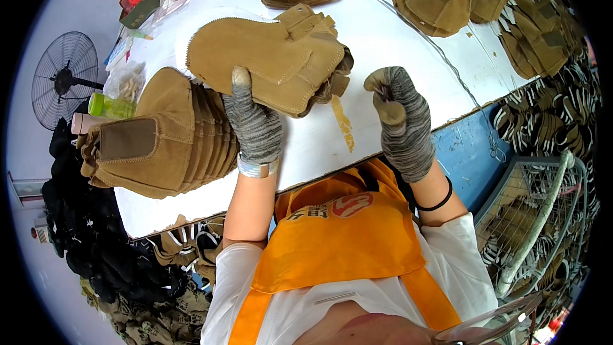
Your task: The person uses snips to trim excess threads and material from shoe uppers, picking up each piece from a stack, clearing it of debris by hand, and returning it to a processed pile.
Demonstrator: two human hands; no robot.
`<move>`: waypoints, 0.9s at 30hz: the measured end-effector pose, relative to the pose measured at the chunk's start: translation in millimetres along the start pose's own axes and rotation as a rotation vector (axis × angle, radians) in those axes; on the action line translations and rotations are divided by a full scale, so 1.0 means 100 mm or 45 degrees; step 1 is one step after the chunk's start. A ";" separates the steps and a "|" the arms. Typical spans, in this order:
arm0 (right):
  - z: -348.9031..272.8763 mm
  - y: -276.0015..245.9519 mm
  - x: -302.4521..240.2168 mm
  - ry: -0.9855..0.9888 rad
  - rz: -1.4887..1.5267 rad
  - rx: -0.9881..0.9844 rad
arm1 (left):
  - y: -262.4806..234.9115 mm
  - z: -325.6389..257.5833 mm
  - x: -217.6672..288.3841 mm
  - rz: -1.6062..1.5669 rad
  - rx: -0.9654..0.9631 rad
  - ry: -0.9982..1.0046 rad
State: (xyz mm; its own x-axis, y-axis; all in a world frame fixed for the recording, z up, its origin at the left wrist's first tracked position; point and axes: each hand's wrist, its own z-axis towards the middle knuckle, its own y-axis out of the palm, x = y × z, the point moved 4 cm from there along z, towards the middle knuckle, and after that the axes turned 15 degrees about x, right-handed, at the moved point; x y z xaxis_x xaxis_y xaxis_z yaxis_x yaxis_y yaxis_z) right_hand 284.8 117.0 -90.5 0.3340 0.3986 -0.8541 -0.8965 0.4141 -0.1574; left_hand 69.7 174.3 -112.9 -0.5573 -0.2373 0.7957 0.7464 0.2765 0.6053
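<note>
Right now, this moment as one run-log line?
left hand: holding brown boot upper | right hand: loosely curled, apart from upper | stacked brown pieces: on white table, beside left hand

Apron (pixel 345 252) — dark lettering (pixel 308 213), red emblem (pixel 352 205)

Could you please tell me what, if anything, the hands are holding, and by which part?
The left hand holds a brown boot upper by its near edge, thumb on top; whether the right hand holds anything cannot be told.
</note>
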 end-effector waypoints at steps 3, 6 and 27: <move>-0.02 0.10 -0.17 -0.113 -0.172 0.019 | -0.01 -0.01 -0.03 -0.073 -0.003 -0.097; -0.12 0.27 -0.36 -0.227 0.029 0.075 | 0.12 -0.09 -0.02 -0.185 -0.044 -0.274; 0.04 0.57 -0.18 -0.408 -0.035 0.242 | 0.17 -0.12 -0.12 -0.403 -0.085 -0.468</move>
State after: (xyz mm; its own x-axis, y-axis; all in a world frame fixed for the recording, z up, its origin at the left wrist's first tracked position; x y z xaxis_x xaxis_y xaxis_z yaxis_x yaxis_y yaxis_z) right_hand 229.1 136.2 -82.2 0.4586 0.6084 -0.6477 -0.8260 0.5607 -0.0581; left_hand 93.0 170.9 -112.2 -0.8432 0.0479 0.5354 0.5345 0.1809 0.8256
